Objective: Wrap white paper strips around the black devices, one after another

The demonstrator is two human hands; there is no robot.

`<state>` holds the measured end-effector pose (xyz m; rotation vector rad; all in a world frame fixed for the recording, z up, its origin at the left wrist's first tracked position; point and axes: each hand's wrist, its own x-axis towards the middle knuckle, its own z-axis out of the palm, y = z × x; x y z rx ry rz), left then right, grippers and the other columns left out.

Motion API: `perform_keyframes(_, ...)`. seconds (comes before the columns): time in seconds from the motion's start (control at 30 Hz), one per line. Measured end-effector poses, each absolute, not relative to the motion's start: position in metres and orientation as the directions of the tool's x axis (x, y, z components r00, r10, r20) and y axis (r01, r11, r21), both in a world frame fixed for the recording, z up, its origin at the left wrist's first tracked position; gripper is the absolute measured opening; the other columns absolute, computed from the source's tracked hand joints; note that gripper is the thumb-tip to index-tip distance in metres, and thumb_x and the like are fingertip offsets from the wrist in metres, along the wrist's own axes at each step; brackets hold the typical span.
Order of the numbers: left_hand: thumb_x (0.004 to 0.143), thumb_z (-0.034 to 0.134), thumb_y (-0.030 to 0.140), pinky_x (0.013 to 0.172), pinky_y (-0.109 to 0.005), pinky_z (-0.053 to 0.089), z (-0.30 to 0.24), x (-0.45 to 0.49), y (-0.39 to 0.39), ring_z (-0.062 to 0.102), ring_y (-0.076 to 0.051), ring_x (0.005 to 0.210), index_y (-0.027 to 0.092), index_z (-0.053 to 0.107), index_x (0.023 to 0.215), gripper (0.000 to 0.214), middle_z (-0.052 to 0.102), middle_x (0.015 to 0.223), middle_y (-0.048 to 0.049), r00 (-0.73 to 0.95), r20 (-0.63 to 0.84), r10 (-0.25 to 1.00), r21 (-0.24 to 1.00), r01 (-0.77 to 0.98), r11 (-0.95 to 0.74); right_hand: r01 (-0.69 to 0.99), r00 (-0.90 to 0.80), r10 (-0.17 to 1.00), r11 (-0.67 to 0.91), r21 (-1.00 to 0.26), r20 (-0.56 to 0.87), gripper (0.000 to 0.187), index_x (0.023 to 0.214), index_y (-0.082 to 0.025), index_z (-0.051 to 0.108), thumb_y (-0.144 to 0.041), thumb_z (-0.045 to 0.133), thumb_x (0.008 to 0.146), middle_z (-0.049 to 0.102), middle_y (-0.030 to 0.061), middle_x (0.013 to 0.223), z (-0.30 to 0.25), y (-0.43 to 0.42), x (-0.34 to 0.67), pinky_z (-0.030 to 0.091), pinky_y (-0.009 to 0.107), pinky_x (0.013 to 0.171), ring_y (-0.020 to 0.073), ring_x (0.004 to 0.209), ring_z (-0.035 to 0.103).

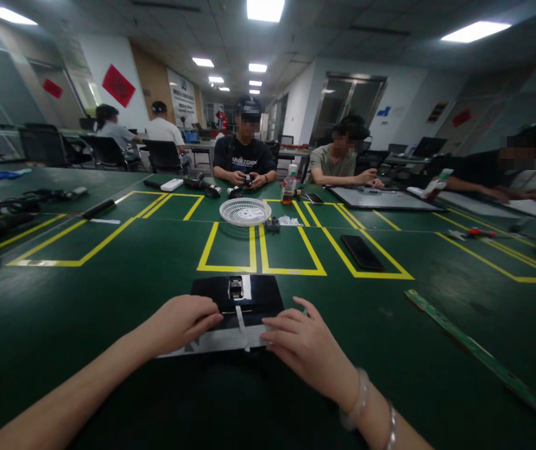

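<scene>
On the green table close to me lies a flat black case (262, 294). A small metallic fitting (235, 287) sits in its upper middle. A pale printed sheet (221, 339) runs along the near side, and a narrow white strip (241, 321) crosses down over it. My left hand (184, 320) is closed at the case's left side, its thumb reaching over the surface. At the right end of the sheet, my right hand (298, 337) touches with its fingers stretched out and apart. What lies under both palms is hidden.
Yellow tape rectangles (255, 250) mark the table (155, 269). Ahead are a white round basket (245, 212), a phone (362, 252) and a bottle (288, 189). A long green strip (474, 350) lies right; tools and cables (29, 203) lie left. People sit opposite.
</scene>
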<state>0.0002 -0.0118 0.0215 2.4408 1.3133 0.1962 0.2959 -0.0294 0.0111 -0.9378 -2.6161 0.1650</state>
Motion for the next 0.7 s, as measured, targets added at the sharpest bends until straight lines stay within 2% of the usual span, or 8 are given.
perform_keyframes(0.07, 0.099, 0.05, 0.039, 0.063, -0.026, 0.04, 0.024, -0.004, -0.011, 0.06, -0.019, 0.075, 0.02, 0.067, 0.087, 0.028, 0.064, 0.084, -0.0028, 0.538, -0.111, 0.836, 0.35, 0.808, -0.474, 0.63, -0.693, 0.664, 0.747, -0.212, 0.28, 0.021, 0.111, -0.032, 0.066, -0.021, 0.06, 0.093, 0.068, -0.0018, 0.122, 0.011, -0.027, 0.296, 0.022, 0.056, 0.11, 0.0206, 0.108, 0.059)
perform_keyframes(0.17, 0.094, 0.06, 0.04, 0.058, -0.025, 0.035, 0.019, -0.006, -0.008, 0.057, -0.017, 0.068, 0.021, 0.066, 0.083, 0.023, 0.062, 0.078, -0.0008, 0.514, -0.13, 0.848, 0.316, 0.832, -0.456, 0.662, -0.676, 0.684, 0.727, -0.183, 0.275, 0.023, 0.112, -0.031, 0.066, -0.019, 0.06, 0.093, 0.067, -0.0015, 0.123, 0.009, -0.025, 0.296, 0.024, 0.058, 0.109, 0.0212, 0.108, 0.06)
perform_keyframes(0.37, 0.091, 0.064, 0.04, 0.056, -0.024, 0.034, 0.009, -0.004, -0.005, 0.058, -0.018, 0.068, 0.022, 0.065, 0.084, 0.019, 0.062, 0.079, -0.0005, 0.444, -0.104, 0.89, 0.305, 0.866, -0.397, 0.686, -0.684, 0.692, 0.718, -0.117, 0.23, 0.033, 0.12, -0.032, 0.062, -0.014, 0.057, 0.093, 0.065, 0.0009, 0.127, 0.004, -0.024, 0.293, 0.022, 0.064, 0.11, 0.0227, 0.113, 0.059)
perform_keyframes(0.57, 0.09, 0.066, 0.038, 0.057, -0.025, 0.036, 0.01, -0.002, -0.006, 0.058, -0.02, 0.071, 0.021, 0.065, 0.084, 0.018, 0.063, 0.081, -0.0013, 0.414, -0.114, 0.903, 0.245, 0.893, -0.378, 0.719, -0.675, 0.715, 0.693, -0.055, 0.182, 0.03, 0.125, -0.028, 0.06, -0.029, 0.056, 0.095, 0.058, 0.008, 0.136, 0.005, -0.031, 0.29, 0.021, 0.068, 0.11, 0.0305, 0.128, 0.05)
perform_keyframes(0.7, 0.089, 0.067, 0.039, 0.057, -0.026, 0.036, 0.011, -0.001, -0.005, 0.059, -0.019, 0.071, 0.022, 0.065, 0.084, 0.018, 0.063, 0.081, -0.0009, 0.415, -0.121, 0.902, 0.221, 0.897, -0.383, 0.726, -0.667, 0.713, 0.687, -0.023, 0.216, 0.03, 0.124, -0.027, 0.061, -0.031, 0.059, 0.094, 0.059, 0.0095, 0.135, 0.006, -0.034, 0.288, 0.02, 0.068, 0.111, 0.0315, 0.129, 0.048)
